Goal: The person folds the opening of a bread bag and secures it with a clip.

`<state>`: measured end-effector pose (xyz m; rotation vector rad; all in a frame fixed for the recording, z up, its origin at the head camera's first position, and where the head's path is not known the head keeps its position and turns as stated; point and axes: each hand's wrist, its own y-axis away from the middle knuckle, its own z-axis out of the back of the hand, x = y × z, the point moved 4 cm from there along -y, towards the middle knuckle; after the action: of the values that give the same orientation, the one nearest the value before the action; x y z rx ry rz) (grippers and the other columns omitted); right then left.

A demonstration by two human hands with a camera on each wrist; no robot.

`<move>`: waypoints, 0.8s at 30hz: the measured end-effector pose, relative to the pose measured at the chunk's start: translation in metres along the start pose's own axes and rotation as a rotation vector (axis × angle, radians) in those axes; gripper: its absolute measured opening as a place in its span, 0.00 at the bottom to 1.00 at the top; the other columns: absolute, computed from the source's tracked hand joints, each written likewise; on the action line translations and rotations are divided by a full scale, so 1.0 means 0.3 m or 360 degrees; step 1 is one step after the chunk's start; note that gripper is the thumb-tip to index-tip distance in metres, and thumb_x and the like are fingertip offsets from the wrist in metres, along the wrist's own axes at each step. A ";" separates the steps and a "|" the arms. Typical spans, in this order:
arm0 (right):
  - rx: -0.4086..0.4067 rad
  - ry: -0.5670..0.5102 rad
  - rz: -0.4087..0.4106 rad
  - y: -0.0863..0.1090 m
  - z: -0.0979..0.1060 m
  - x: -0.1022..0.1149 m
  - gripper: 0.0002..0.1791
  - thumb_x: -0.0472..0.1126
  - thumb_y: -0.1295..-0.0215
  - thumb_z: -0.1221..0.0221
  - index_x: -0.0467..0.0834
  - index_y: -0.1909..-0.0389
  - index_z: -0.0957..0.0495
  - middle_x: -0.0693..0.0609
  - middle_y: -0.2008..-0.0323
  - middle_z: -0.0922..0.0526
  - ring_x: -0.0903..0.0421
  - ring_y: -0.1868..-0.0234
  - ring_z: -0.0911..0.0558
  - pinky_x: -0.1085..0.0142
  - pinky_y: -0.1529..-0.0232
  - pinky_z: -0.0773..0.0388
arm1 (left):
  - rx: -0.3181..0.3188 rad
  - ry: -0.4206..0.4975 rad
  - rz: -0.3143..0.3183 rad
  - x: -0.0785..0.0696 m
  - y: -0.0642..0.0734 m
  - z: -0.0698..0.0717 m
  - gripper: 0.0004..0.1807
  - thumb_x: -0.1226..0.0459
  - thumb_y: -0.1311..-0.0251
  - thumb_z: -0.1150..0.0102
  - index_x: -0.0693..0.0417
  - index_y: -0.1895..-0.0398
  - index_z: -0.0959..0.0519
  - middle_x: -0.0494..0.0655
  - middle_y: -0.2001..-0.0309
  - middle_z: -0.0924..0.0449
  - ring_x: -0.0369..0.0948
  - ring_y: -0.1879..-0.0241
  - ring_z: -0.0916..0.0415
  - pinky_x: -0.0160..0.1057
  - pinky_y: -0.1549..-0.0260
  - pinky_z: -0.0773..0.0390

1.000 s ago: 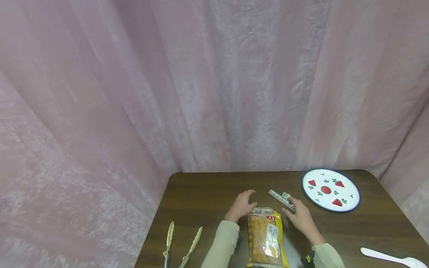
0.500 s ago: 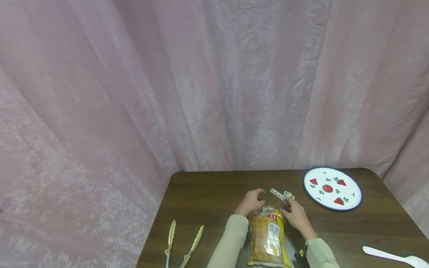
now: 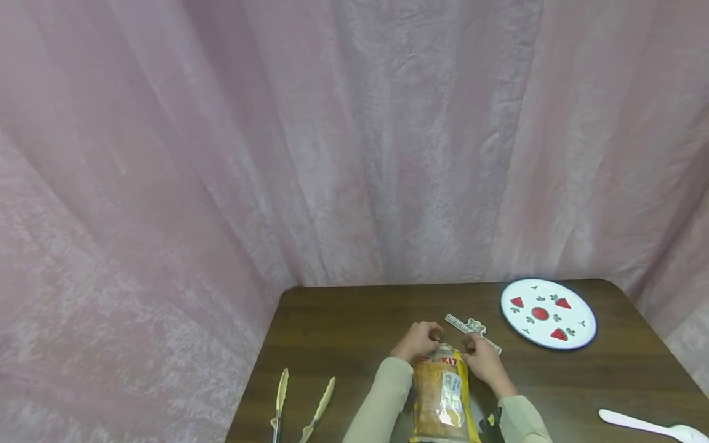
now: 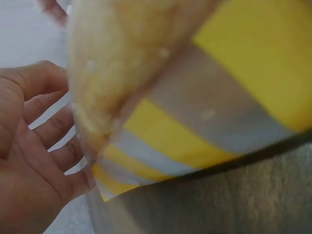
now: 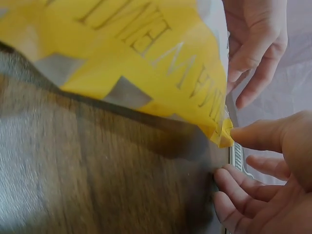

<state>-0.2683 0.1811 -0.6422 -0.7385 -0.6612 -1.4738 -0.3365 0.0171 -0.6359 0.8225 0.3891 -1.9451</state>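
Note:
A clear and yellow bag of bread (image 3: 440, 400) lies on the table, its top edge facing away. At the bag's top left corner is my left hand (image 3: 418, 340); in the left wrist view its loosely bent fingers (image 4: 53, 126) reach the bag's edge. My right hand (image 3: 483, 362) is at the top right corner. The right wrist view has its thumb touching the yellow corner (image 5: 223, 134), with the other fingers spread apart below. Just beyond the right hand lies a long white strip with ruler-like marks and a cartoon figure (image 3: 475, 327), partly covered by the fingers.
Tongs with cream tips (image 3: 319, 409) lie spread at the left front. A white oval plate with watermelon pictures (image 3: 576, 311) sits at the back right. A white spoon (image 3: 637, 423) rests at the right front. Pink curtains (image 3: 388, 154) hang behind the table (image 3: 343, 307).
My left hand has moved right to the bag's top edge. My right hand has drawn left from the marked strip to the bag's corner, uncovering more of the strip.

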 end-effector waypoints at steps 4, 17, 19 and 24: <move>-0.0024 -0.0017 0.0007 -0.005 -0.001 -0.009 0.24 0.26 0.44 0.37 0.26 0.45 0.26 0.33 0.56 0.18 0.38 0.54 0.19 0.43 0.50 0.24 | 0.0014 0.0085 0.0031 -0.002 -0.010 -0.019 0.16 0.73 0.44 0.34 0.55 0.51 0.15 0.39 0.67 0.16 0.30 0.68 0.23 0.30 0.74 0.23; 0.0006 -0.0217 0.0007 0.004 -0.032 -0.002 0.30 0.19 0.60 0.40 0.27 0.48 0.23 0.47 0.69 0.18 0.51 0.65 0.20 0.58 0.63 0.21 | 0.0052 0.0110 0.0074 0.022 -0.008 -0.055 0.15 0.73 0.43 0.35 0.52 0.54 0.14 0.40 0.69 0.18 0.32 0.73 0.26 0.32 0.85 0.26; -0.0003 -0.0219 0.0036 0.008 -0.030 0.002 0.28 0.19 0.60 0.40 0.26 0.51 0.22 0.47 0.71 0.19 0.52 0.67 0.21 0.60 0.66 0.23 | 0.0068 0.0115 0.0085 0.026 -0.007 -0.058 0.14 0.72 0.42 0.35 0.52 0.53 0.14 0.41 0.68 0.18 0.32 0.72 0.26 0.33 0.84 0.25; -0.0010 -0.0209 0.0094 0.008 -0.026 0.002 0.24 0.18 0.60 0.43 0.27 0.55 0.21 0.48 0.71 0.20 0.53 0.68 0.22 0.64 0.67 0.23 | 0.0069 0.0124 0.0094 0.035 -0.011 -0.054 0.15 0.72 0.44 0.33 0.53 0.54 0.14 0.40 0.66 0.18 0.33 0.69 0.25 0.33 0.79 0.23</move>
<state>-0.2662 0.1746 -0.6466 -0.8585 -0.7287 -1.3823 -0.3364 0.0214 -0.6551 0.9296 0.3661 -1.8763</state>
